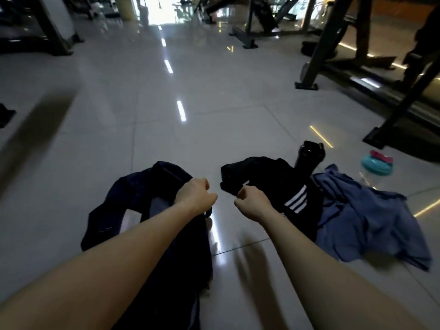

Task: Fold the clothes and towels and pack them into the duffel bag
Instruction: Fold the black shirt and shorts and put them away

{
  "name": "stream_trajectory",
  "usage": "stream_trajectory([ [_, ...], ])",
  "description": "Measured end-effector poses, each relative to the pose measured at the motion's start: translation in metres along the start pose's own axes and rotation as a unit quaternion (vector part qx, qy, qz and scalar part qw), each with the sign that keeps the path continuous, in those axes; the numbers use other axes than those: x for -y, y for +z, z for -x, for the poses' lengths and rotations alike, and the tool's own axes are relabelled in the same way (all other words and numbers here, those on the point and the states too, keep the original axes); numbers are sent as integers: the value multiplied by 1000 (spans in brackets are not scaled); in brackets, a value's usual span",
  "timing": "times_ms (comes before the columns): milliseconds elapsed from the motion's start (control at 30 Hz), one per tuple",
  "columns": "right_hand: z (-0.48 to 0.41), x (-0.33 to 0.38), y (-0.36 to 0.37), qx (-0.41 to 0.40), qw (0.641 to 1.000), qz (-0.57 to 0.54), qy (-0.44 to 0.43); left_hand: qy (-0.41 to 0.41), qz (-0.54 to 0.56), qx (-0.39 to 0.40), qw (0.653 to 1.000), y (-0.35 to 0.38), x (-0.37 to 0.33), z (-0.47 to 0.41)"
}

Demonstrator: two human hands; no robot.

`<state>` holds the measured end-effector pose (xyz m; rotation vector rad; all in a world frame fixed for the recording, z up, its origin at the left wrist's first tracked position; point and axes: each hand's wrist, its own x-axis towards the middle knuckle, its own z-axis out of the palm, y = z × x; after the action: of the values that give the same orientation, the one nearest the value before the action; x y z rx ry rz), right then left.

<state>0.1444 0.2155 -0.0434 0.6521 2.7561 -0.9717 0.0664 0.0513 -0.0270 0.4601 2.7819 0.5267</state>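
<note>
Blur smears both forearms, and the navy duffel bag (133,203) is cut off at the near edge of the floor (166,129). The left hand (195,196) is curled tight over the bag's rim, gripping it. The right hand (250,202) is fisted too, against the edge of the black striped garment (273,184); whether it pinches cloth I cannot tell. A crumpled blue cloth (364,222) lies just right of that garment.

A glossy pale grey tiled floor (166,139) is seen; on it are laid a dark navy fabric duffel bag (133,198), a black white-striped garment (262,172), a crumpled blue cloth (362,217), a black bottle (308,156) and a round teal container (376,165).
</note>
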Motion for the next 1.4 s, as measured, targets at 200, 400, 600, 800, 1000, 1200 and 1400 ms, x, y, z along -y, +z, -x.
stream_trajectory([
  [200, -5, -85, -29, -46, 987, 50, 143, 141, -42, 138, 979, 69, -35, -30],
  [400, -2, -155, 0, 47, 973, 48, 220, 207, -85, 213, 951, 152, -58, -54],
  [600, -5, -173, 27, -29, 973, 110, 200, 246, -216, 177, 928, 186, -64, -60],
  [800, 2, -156, 10, -32, 975, 62, 213, 201, -147, 215, 944, 172, -76, -52],
  [1000, -1, -110, -74, -147, 929, -259, 220, 145, 197, 222, 944, 120, -109, -31],
  [1200, 16, 2, -203, -194, 883, -415, 96, 172, 420, 163, 876, -20, -188, -15],
  [1400, 67, 121, -301, -202, 913, -353, -45, 225, 460, 102, 853, -182, -203, 4],
])
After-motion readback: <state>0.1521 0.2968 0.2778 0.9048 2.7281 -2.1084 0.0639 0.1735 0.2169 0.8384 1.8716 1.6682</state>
